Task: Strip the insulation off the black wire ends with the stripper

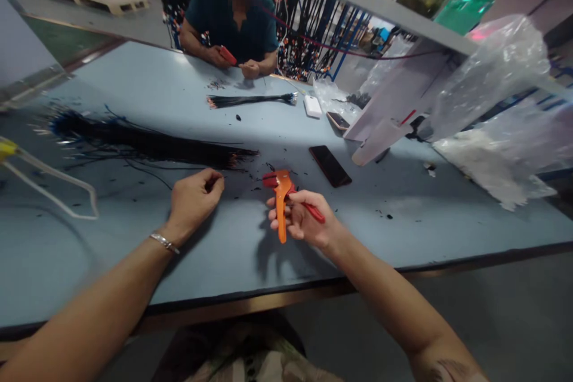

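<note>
My right hand (308, 221) is wrapped round the handles of an orange and red wire stripper (281, 191), whose jaws point up and to the left. The two handles are spread apart. My left hand (194, 197) is closed, thumb against curled fingers, low over the table left of the tool. Whatever those fingers may hold is too small or hidden to make out. Just beyond that hand lies a thick bundle of black wires (152, 143), with frayed ends toward the middle of the table and bluish ends at the far left.
A dark phone (330, 165) lies right of the stripper, near a translucent cup (380, 140) with a red straw. Across the table (156, 71), a person holds a red tool (228, 55) behind a smaller wire bundle (253, 100). Plastic bags (492, 77) crowd the right; a white wire frame (58, 185) stands left.
</note>
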`<action>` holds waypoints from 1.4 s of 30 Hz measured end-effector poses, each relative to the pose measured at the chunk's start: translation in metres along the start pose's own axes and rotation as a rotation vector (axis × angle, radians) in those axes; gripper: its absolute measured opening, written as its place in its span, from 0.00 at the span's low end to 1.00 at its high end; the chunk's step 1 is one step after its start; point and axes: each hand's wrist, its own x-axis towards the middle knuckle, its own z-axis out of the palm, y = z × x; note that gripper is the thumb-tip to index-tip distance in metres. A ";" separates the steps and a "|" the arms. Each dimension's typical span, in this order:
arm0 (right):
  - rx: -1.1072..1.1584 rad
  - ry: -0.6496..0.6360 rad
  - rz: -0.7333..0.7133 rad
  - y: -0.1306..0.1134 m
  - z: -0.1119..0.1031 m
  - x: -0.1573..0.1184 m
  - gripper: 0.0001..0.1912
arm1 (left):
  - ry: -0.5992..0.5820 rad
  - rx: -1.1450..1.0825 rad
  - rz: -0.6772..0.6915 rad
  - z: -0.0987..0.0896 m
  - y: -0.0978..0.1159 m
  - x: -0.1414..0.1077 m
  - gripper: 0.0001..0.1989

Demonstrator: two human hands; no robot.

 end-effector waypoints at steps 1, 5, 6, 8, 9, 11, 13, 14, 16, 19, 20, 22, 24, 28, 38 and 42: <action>-0.035 -0.063 0.037 0.005 0.002 0.002 0.17 | 0.005 -0.001 0.005 0.000 0.000 0.000 0.13; -0.150 -0.198 0.203 0.022 0.006 0.021 0.16 | -0.008 0.008 0.014 0.002 0.000 0.001 0.13; -0.174 -0.181 0.213 0.021 0.005 0.025 0.15 | -0.005 0.011 0.014 0.002 -0.001 0.001 0.13; -0.212 -0.100 0.173 0.009 -0.001 0.029 0.14 | 0.002 0.014 0.007 0.002 -0.001 0.001 0.14; -0.226 -0.044 0.127 0.001 -0.005 0.028 0.13 | 0.006 0.013 0.001 0.001 -0.002 0.001 0.14; -0.242 0.087 0.035 -0.017 -0.011 0.023 0.11 | 0.011 0.010 -0.009 0.002 -0.001 0.002 0.14; -0.249 0.163 -0.040 -0.027 -0.013 0.017 0.10 | 0.006 0.009 -0.014 0.002 -0.001 0.004 0.14; -0.261 0.153 -0.045 -0.028 -0.012 0.015 0.10 | -0.003 0.009 -0.013 0.003 -0.001 0.004 0.14; -0.300 0.063 -0.002 -0.022 -0.006 0.018 0.10 | -0.022 0.014 -0.018 0.004 0.000 0.006 0.14; -0.340 -0.032 0.078 -0.012 0.001 0.033 0.08 | -0.027 0.028 -0.049 0.004 0.000 0.007 0.14; -0.336 -0.023 0.099 -0.012 0.002 0.038 0.08 | -0.022 0.027 -0.062 0.003 -0.001 0.008 0.14; -0.316 0.035 0.102 -0.019 -0.001 0.044 0.08 | -0.007 0.019 -0.086 0.000 -0.001 0.007 0.13; -0.291 0.108 0.038 -0.031 -0.007 0.039 0.08 | 0.020 0.012 -0.098 -0.002 -0.001 0.007 0.12; -0.302 0.128 -0.055 -0.034 -0.015 0.013 0.09 | 0.077 0.008 -0.110 -0.004 -0.001 0.008 0.13; -0.558 -0.149 0.207 0.019 0.014 0.027 0.06 | 0.257 -0.046 -0.133 -0.012 -0.005 0.011 0.16; -0.608 0.142 0.035 -0.013 -0.008 0.005 0.05 | 0.197 -0.041 -0.120 -0.010 -0.003 0.011 0.16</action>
